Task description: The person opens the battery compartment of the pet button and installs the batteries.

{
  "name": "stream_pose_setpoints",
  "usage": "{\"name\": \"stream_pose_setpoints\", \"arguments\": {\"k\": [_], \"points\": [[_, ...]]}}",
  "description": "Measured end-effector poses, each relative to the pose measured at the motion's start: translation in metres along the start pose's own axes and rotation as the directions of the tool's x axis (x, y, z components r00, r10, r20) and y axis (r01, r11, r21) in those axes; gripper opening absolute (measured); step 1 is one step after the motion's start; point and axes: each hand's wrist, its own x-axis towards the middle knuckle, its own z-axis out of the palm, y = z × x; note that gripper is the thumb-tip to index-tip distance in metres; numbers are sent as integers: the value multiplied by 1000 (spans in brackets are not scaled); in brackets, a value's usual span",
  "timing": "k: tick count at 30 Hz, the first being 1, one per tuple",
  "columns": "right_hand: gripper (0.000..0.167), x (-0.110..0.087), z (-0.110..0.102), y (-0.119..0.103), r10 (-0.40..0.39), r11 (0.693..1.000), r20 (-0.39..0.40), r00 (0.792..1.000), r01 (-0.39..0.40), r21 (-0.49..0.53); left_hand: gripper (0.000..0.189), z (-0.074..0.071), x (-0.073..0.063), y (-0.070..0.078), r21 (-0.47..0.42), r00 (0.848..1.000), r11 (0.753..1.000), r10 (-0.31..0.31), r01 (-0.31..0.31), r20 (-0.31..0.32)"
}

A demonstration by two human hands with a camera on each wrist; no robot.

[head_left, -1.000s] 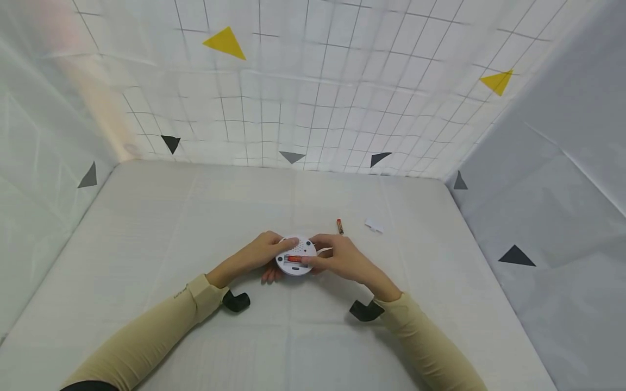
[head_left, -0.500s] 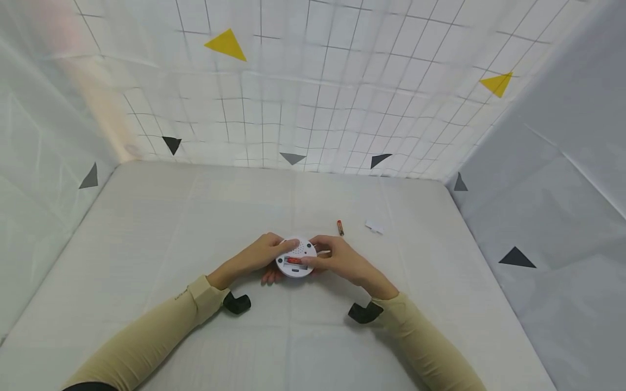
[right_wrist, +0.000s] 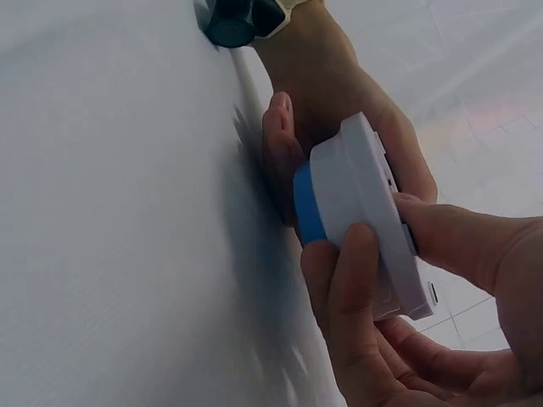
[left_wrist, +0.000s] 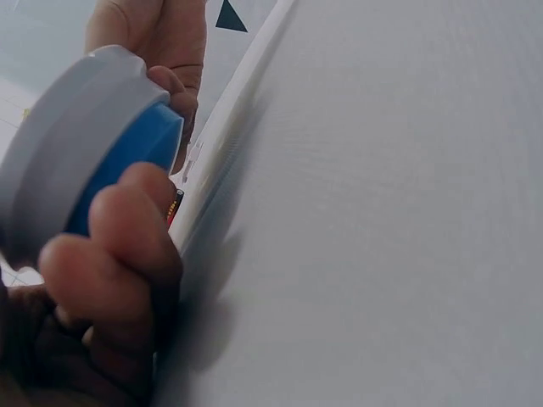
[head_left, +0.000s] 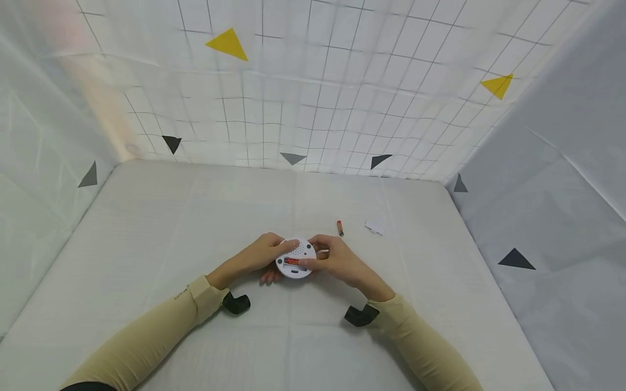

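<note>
A round white device (head_left: pixel 304 252) with speaker holes is held back side up, its battery compartment exposed. A red battery (head_left: pixel 291 262) lies in that compartment. My left hand (head_left: pixel 264 253) grips the device's left side, thumb across the back and fingers underneath. My right hand (head_left: pixel 342 263) holds the right side, its thumb pressing at the battery's right end while its fingers curl under the rim. In the left wrist view a blue part (left_wrist: pixel 127 157) shows on the underside, above the table. The right wrist view shows the white casing (right_wrist: pixel 352 178) between both hands; the compartment faces away there.
Beyond the right hand, a second red battery (head_left: pixel 340 228) lies on the white table (head_left: pixel 235 206). To its right is a small white cover (head_left: pixel 375 227). White sheet walls with grid lines and triangle marks stand around the back and sides.
The battery in the compartment has shifted slightly left under the right thumb. My right wrist has moved a little left and toward me; the left hand keeps its grip.
</note>
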Motion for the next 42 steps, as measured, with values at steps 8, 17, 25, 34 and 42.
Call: {"name": "stream_pose_setpoints", "arguments": {"k": [8, 17, 25, 34, 42], "points": [[39, -1, 2, -2, -3, 998, -2, 1000, 3, -65, 58, -1, -2, -2, -11, 1000, 1000, -8, 8, 11], [28, 0, -9, -4, -80, 945, -88, 993, 48, -323, 59, -2, -1, -2, -7, 1000, 1000, -9, 9, 12], [23, 0, -20, -11, -264, 851, -266, 927, 93, -517, 59, -3, 0, -1, -15, 999, 999, -37, 37, 16], [38, 1, -31, -3, -413, 700, -284, 866, 102, -707, 57, -2, 1, 0, -13, 999, 999, -38, 38, 19], [67, 1, -40, 1, -326, 656, -280, 903, 2, -755, 57, -2, 0, 1, -8, 999, 999, -34, 35, 24]]}}
